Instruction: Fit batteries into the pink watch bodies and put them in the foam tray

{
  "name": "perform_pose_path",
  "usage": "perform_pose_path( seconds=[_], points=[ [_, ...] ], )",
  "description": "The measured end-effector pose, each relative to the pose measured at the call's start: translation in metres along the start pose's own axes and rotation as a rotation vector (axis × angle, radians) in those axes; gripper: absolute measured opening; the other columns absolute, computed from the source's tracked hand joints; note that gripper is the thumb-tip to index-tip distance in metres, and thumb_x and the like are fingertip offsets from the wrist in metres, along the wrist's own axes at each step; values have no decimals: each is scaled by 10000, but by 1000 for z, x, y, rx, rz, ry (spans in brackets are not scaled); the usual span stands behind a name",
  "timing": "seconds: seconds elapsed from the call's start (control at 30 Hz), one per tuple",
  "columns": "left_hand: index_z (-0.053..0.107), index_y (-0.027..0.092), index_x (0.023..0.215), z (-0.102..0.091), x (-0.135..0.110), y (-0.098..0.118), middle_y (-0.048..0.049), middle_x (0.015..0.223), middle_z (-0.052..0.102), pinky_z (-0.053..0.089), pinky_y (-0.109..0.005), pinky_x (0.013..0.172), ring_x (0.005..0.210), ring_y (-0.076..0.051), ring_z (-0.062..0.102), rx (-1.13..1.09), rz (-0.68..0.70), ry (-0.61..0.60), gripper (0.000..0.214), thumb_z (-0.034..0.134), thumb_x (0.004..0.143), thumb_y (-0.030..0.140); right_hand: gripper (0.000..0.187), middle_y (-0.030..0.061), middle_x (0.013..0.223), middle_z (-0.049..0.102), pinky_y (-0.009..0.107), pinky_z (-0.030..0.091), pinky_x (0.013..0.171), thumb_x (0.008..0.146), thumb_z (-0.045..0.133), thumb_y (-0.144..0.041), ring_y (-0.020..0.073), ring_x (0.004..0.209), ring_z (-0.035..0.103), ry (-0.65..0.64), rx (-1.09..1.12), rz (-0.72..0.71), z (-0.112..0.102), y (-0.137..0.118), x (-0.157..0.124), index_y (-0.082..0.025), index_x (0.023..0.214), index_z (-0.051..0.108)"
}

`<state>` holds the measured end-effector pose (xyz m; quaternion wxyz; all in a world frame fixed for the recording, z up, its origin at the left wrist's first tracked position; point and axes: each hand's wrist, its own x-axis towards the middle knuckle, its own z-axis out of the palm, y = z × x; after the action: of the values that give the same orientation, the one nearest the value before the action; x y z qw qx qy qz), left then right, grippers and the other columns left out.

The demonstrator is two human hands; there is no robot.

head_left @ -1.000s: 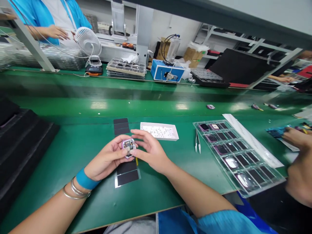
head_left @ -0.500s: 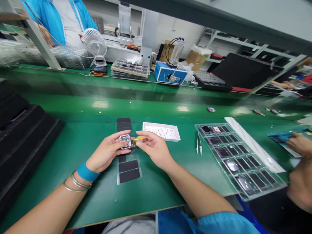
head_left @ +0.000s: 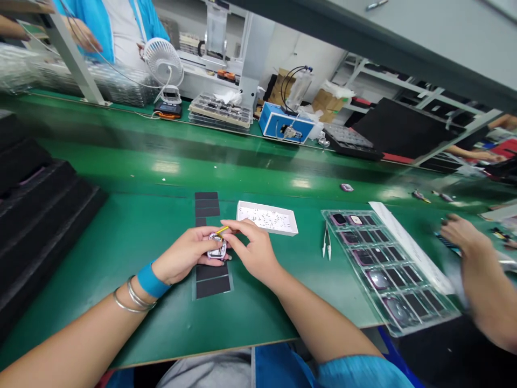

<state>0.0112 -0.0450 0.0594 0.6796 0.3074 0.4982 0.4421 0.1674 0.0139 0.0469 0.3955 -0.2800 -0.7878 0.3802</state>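
Observation:
My left hand point(head_left: 189, 257) grips a small purple-edged device housing point(head_left: 217, 247) with its open inside facing up, held low over a strip of black rectangular pads point(head_left: 210, 250) on the green bench. My right hand point(head_left: 250, 249) pinches a thin yellow-tipped stick point(head_left: 222, 230) and points its tip into the top of the housing. A blue band and metal bangles sit on my left wrist.
A shallow white box of tiny parts point(head_left: 267, 218) lies just behind my hands. White tweezers point(head_left: 326, 240) and a clear tray of housings point(head_left: 383, 264) lie to the right. A co-worker's hand point(head_left: 464, 237) reaches in at far right. Black foam trays point(head_left: 36, 210) fill the left.
My left hand lowered the housing toward the black pad strip and my right hand brought the yellow stick's tip onto it. The co-worker's hand at right moved in over the bench.

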Motion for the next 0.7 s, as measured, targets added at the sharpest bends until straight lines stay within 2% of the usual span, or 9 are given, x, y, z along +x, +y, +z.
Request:
perform_pose_path(
  seconds=[0.1,0.2,0.27,0.37,0.47,0.7],
  points=[
    [662,161,980,-10,0,9,-106,924,687,566,-282,644,771,-202,664,-17,26,78,320,737,689,272,266,47,1017,661,287,496,765,834,581,-216,140,853,608,62,90,120,4,4,2,-215,1099,601],
    [657,151,926,-27,-3,20,-129,976,688,571,-295,676,808,-213,669,-17,40,136,281,738,684,268,89,36,926,657,267,488,727,831,576,-199,141,838,601,-37,2,135,11,1,1,-192,885,646],
    [650,146,919,-39,-5,26,-137,976,690,571,-314,711,844,-227,668,-12,12,107,279,741,680,256,70,34,926,643,297,474,796,813,598,-156,157,892,583,-178,-143,95,17,-2,-2,-189,791,656],
    [645,147,938,-49,-5,28,-136,938,699,566,-350,746,877,-248,665,3,-48,10,311,753,663,243,73,62,1004,615,369,442,893,785,646,-140,196,970,540,-311,-354,47,27,-3,-7,-180,840,673],
    [655,152,912,-50,-2,25,-122,893,707,562,-342,740,859,-240,668,16,-79,-53,285,751,656,235,82,68,992,606,382,449,875,780,656,-135,205,949,527,-340,-435,47,33,-2,-9,-176,849,674],
    [671,166,965,-50,1,21,-111,906,703,553,-311,721,842,-220,665,45,-93,-102,334,750,648,235,83,60,981,601,386,440,882,767,670,-113,204,954,534,-337,-430,90,35,-1,-7,-180,816,678]
  ],
)
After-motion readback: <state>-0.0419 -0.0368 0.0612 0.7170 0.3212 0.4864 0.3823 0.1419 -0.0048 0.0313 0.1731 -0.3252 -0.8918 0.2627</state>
